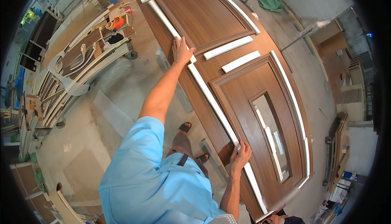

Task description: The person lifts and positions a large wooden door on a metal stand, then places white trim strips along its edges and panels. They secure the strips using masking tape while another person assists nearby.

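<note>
Left hand (181, 51) lies open, flat on the wooden door's (228, 81) near edge; right hand (240, 157) grips the same edge above a dusty concrete floor (118, 102).

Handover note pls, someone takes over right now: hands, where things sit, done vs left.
Left hand: flat on the long white strip along the near edge of the brown door panel, at its far part. Right hand: gripping the same edge lower down, fingers curled over the strip.
Door lies flat, raised off the concrete floor. White strips already frame the upper panel and the far edge; two short white strips lie loose-looking across the middle.
Whether the near strip is fixed cannot be told.
Another person's hand is at the door's lower end.
</note>
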Demonstrator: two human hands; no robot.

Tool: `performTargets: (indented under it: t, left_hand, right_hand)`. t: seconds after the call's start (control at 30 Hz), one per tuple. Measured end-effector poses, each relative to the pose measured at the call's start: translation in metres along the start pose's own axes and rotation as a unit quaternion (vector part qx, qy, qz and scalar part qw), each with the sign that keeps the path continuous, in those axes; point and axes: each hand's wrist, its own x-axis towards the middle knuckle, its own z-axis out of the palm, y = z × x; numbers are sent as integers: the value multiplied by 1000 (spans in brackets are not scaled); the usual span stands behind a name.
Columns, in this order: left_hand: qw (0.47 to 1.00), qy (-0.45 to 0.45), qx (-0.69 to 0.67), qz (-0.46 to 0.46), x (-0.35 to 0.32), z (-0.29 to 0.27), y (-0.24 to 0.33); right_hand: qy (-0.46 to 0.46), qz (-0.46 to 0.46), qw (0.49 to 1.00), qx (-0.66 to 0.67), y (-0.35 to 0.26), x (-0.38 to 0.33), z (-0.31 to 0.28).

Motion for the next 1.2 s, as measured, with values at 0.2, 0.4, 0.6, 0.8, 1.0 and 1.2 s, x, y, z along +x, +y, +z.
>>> performTargets:
  t: [0.2,0.4,0.6,0.8,1.0,1.2]
  left_hand:
    - [998,-7,-57,5,19,4,-13]
    - [999,41,-1,26,23,-21,5]
    - [969,60,-119,209,-92,-41,40]
    - [965,-64,-173,185,-224,-32,55]
    - [946,-90,-162,268,-269,-37,81]
    - [866,-202,-62,453,-315,-10,125]
  right_hand:
    - [3,12,1000,-15,4,-2,-7]
    - [15,21,1000,-4,-1,1,-9]
    - [47,57,997,0,-5,-10,-23]
    - [152,100,982,48,0,-36,-58]
    - [250,207,941,92,38,-79,-94]
    - [264,286,913,120,102,-139,-103]
